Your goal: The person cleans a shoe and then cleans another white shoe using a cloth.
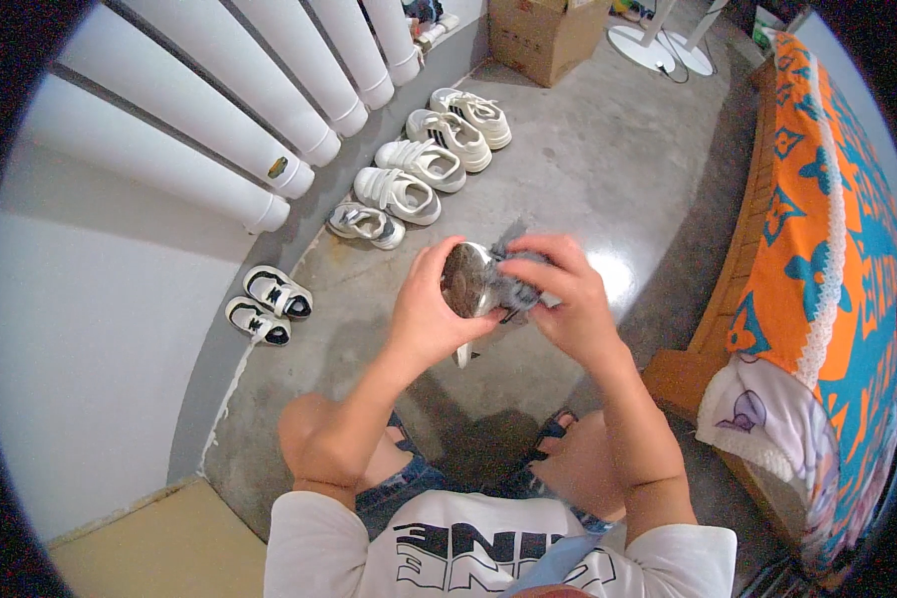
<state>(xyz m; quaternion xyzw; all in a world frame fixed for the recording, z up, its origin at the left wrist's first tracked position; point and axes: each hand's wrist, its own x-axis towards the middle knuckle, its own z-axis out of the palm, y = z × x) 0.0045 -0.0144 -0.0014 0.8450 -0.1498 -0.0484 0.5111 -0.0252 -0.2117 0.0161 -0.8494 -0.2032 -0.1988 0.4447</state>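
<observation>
A shoe (468, 281) with a brown, dirty-looking sole and a white rim is held up in front of me, above the floor. My left hand (429, 304) is closed around its left side, with the thumb below and the fingers above. In my right hand (568, 294) is a crumpled grey cloth (516, 282), pressed against the shoe's right side. The cloth and my fingers hide much of the shoe. Just below it shows a small white piece (463, 356); whether it belongs to the shoe I cannot tell.
White shoes (399, 194) stand in a row along the wall, with a small black-and-white pair (269, 304) nearer. White pipes (199, 115) line the left. A cardboard box (543, 40) and white stand bases (648, 47) are at the back. An orange-and-blue cover (817, 219) lies over wooden furniture at right.
</observation>
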